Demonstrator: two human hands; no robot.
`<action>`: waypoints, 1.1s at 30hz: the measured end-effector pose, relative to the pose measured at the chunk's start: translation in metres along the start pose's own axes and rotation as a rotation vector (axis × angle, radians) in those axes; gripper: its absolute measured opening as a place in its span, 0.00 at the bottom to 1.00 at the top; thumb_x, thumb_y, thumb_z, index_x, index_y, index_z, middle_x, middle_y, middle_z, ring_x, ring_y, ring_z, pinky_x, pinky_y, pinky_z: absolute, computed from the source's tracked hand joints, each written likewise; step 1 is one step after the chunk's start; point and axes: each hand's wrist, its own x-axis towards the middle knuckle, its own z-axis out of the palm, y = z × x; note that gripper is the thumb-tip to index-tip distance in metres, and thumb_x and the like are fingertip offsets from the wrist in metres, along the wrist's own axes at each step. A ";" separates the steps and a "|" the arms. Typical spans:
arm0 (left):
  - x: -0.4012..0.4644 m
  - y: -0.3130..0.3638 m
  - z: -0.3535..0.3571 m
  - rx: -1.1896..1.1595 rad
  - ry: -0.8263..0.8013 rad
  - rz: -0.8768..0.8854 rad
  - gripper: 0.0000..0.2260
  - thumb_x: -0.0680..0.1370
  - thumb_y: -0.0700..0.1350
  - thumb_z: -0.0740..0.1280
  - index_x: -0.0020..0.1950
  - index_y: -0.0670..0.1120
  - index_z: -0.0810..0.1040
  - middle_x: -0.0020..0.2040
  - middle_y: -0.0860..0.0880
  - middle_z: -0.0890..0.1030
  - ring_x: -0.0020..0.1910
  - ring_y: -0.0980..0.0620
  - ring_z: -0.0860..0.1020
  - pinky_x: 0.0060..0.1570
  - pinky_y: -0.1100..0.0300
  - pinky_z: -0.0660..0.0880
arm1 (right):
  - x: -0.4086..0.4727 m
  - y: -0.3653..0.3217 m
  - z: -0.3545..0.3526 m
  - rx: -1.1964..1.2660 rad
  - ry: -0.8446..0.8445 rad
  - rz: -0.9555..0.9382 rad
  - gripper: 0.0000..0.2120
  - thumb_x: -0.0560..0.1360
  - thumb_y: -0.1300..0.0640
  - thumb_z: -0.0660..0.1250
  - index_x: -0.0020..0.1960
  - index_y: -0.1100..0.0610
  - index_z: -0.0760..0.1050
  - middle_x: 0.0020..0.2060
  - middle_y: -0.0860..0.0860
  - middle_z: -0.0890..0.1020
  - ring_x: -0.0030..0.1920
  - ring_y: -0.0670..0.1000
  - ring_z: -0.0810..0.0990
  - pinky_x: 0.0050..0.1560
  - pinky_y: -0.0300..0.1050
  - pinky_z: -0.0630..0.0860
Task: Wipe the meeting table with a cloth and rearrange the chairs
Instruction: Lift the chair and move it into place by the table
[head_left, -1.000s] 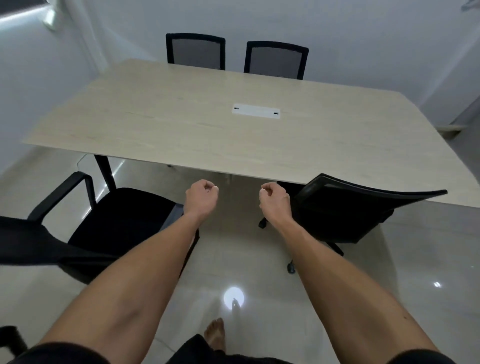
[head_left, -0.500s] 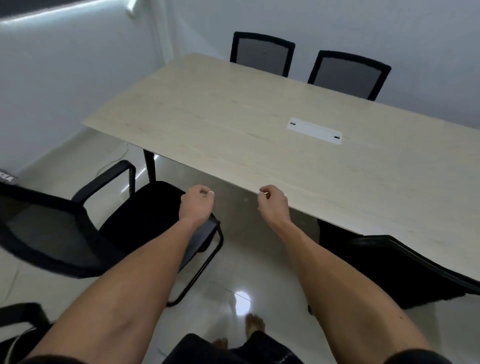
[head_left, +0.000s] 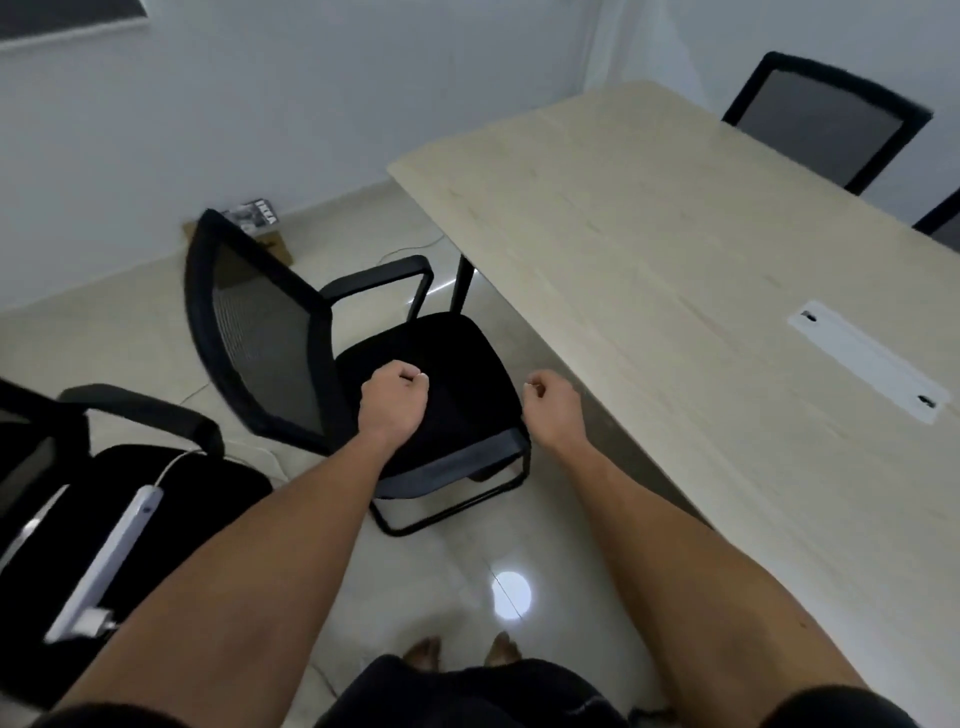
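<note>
Head view: left hand (head_left: 393, 397) and right hand (head_left: 551, 408), each grip curled empty, above black chair (head_left: 415, 364).

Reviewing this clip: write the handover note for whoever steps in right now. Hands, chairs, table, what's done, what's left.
Left hand: curled, empty, above the black mesh-back armchair.
Right hand: curled, empty, near the edge of the pale wood meeting table.
That armchair stands angled, pulled out from the table; a second black armchair at left carries a white power strip.
No cloth in view; whether the table is wiped cannot be told.
Left: push both chairs in.
</note>
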 end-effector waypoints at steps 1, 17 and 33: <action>-0.001 -0.008 -0.002 -0.003 0.023 -0.023 0.04 0.79 0.50 0.67 0.49 0.54 0.82 0.41 0.53 0.85 0.43 0.51 0.85 0.54 0.48 0.83 | 0.002 0.000 0.006 -0.002 -0.026 -0.001 0.11 0.83 0.58 0.61 0.60 0.57 0.80 0.49 0.49 0.82 0.50 0.52 0.80 0.50 0.41 0.70; -0.016 -0.052 -0.099 0.074 0.897 0.100 0.17 0.81 0.48 0.63 0.68 0.45 0.78 0.60 0.45 0.78 0.60 0.47 0.76 0.62 0.55 0.75 | -0.010 0.068 0.141 0.097 -0.267 0.337 0.09 0.83 0.54 0.62 0.52 0.59 0.78 0.44 0.57 0.85 0.42 0.55 0.83 0.47 0.55 0.85; 0.055 -0.111 -0.131 -0.264 0.705 -0.082 0.09 0.81 0.41 0.61 0.45 0.43 0.78 0.40 0.50 0.78 0.34 0.58 0.75 0.34 0.65 0.68 | 0.018 0.119 0.227 0.709 -0.046 0.829 0.15 0.86 0.50 0.64 0.66 0.60 0.72 0.53 0.59 0.84 0.52 0.56 0.85 0.47 0.48 0.84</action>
